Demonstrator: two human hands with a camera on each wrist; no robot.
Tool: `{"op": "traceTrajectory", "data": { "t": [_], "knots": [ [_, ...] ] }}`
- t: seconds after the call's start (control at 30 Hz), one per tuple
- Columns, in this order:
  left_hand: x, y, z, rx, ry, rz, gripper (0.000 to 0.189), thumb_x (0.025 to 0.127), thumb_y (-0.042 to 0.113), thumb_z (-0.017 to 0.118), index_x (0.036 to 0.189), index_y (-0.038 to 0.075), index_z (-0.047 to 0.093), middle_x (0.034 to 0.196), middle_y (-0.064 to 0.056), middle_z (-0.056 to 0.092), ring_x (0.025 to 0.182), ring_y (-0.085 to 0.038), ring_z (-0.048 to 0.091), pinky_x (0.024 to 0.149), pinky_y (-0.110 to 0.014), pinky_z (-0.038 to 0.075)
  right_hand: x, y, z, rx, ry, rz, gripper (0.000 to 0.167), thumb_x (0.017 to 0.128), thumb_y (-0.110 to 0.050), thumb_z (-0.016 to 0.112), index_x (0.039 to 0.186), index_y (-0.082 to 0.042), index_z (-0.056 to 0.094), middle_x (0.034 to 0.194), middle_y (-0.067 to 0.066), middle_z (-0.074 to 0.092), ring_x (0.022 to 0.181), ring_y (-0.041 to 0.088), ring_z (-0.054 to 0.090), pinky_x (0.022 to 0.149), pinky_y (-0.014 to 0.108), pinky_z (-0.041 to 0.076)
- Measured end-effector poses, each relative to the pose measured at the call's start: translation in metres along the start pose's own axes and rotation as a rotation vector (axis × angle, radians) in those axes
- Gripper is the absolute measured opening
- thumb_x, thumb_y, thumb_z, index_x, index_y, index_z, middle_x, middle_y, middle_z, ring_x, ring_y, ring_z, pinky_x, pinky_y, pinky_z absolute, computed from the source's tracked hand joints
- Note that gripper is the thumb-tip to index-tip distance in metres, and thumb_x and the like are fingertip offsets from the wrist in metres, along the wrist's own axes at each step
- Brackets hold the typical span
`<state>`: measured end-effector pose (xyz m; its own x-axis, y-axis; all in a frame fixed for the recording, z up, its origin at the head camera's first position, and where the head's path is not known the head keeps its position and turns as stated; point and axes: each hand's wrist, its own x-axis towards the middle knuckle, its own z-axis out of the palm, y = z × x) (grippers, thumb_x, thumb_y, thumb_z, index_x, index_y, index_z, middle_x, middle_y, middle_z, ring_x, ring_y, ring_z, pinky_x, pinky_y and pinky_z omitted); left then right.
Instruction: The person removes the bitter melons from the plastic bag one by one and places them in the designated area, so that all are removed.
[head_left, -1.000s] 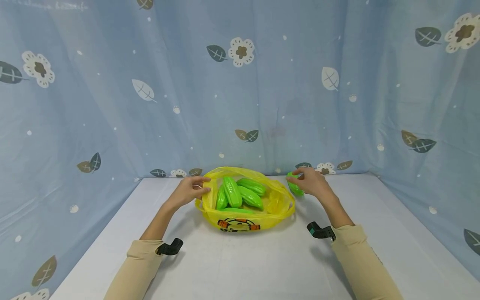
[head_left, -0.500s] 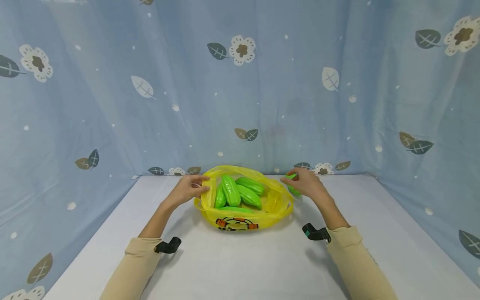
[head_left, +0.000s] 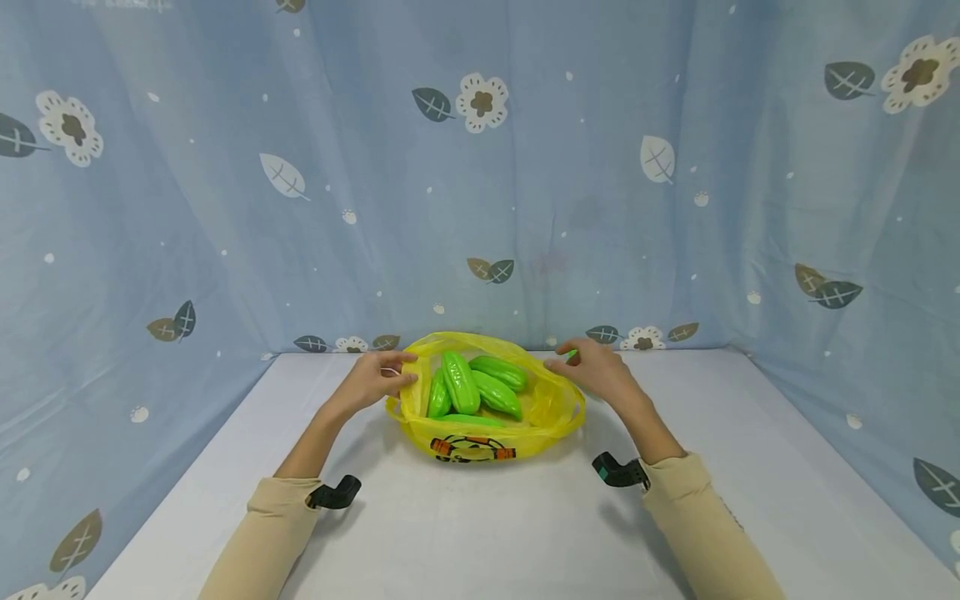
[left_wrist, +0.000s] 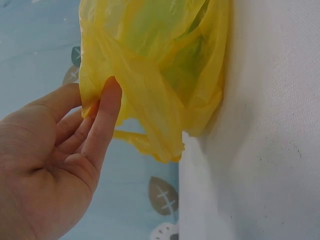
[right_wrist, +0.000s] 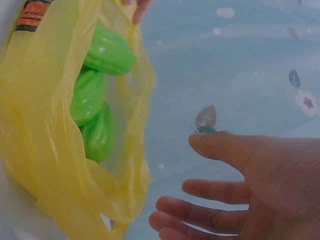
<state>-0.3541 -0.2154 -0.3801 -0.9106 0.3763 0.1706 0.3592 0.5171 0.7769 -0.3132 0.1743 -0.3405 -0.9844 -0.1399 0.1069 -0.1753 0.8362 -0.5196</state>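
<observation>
A yellow plastic bag (head_left: 480, 446) stands mouth-up on the table with several glossy green ridged vegetables (head_left: 497, 394) inside. My left hand (head_left: 375, 375) pinches the bag's left rim between thumb and fingers. The left wrist view shows the thin plastic (left_wrist: 145, 95) between those fingers. My right hand (head_left: 596, 367) hovers at the bag's right rim. In the right wrist view its fingers are spread and the palm holds nothing. A sliver of another green vegetable (head_left: 573, 356) shows through the gap between thumb and forefinger; the hand hides the rest of it.
A white table surface (head_left: 480, 533) lies under the bag. Right behind it hangs a blue curtain (head_left: 337, 250) with flower and leaf prints, which also closes in both sides. Each wrist carries a black camera mount (head_left: 621, 470).
My right hand has moved left to the bag's rim and now covers most of the green vegetable outside the bag. The left hand keeps its grip on the rim.
</observation>
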Motion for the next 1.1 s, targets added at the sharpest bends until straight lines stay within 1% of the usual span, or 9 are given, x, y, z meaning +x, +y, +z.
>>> {"op": "traceTrajectory", "data": {
  "t": [0.13,0.47,0.63,0.8,1.1],
  "knots": [
    [0.0,0.0,0.0,-0.004,0.0,-0.003,0.043,0.092,0.022,0.07,0.131,0.006,0.062,0.107,-0.018,0.064,0.092,-0.024,0.071,0.069,-0.035,0.063,0.0,-0.002,0.001,-0.001,0.0,-0.012,0.053,0.094,-0.048,0.062,0.128,-0.008,0.062,0.116,0.017,0.068,0.1,0.032,0.067,0.078,0.045,0.058],
    [-0.001,-0.001,0.0,0.002,0.001,-0.003,0.043,0.092,0.022,0.07,0.131,0.006,0.061,0.104,-0.017,0.064,0.089,-0.021,0.071,0.069,-0.037,0.063,0.001,-0.01,0.004,-0.011,-0.003,-0.042,0.054,0.094,-0.048,0.062,0.13,-0.008,0.062,0.116,0.017,0.07,0.103,0.032,0.067,0.081,0.046,0.059],
    [-0.002,-0.001,0.001,-0.006,-0.001,-0.004,0.043,0.092,0.021,0.07,0.131,0.004,0.061,0.103,-0.017,0.064,0.088,-0.021,0.071,0.068,-0.037,0.063,0.003,-0.016,0.007,-0.007,-0.014,-0.036,0.052,0.094,-0.047,0.063,0.13,-0.009,0.062,0.116,0.016,0.071,0.101,0.03,0.068,0.08,0.045,0.059],
    [-0.001,-0.001,0.001,-0.001,0.001,-0.004,0.043,0.092,0.021,0.07,0.131,0.005,0.061,0.103,-0.017,0.064,0.088,-0.022,0.071,0.068,-0.035,0.063,0.005,-0.022,0.011,0.001,-0.032,-0.028,0.052,0.092,-0.05,0.063,0.128,-0.012,0.064,0.115,0.012,0.071,0.097,0.027,0.069,0.079,0.043,0.059],
    [0.001,-0.001,0.0,0.004,0.001,0.005,0.044,0.092,0.022,0.07,0.131,0.005,0.062,0.104,-0.018,0.065,0.089,-0.023,0.072,0.069,-0.036,0.063,0.009,-0.03,0.018,-0.013,-0.034,-0.061,0.051,0.093,-0.048,0.063,0.128,-0.01,0.065,0.115,0.013,0.071,0.099,0.028,0.069,0.08,0.043,0.059]
  ]
}}
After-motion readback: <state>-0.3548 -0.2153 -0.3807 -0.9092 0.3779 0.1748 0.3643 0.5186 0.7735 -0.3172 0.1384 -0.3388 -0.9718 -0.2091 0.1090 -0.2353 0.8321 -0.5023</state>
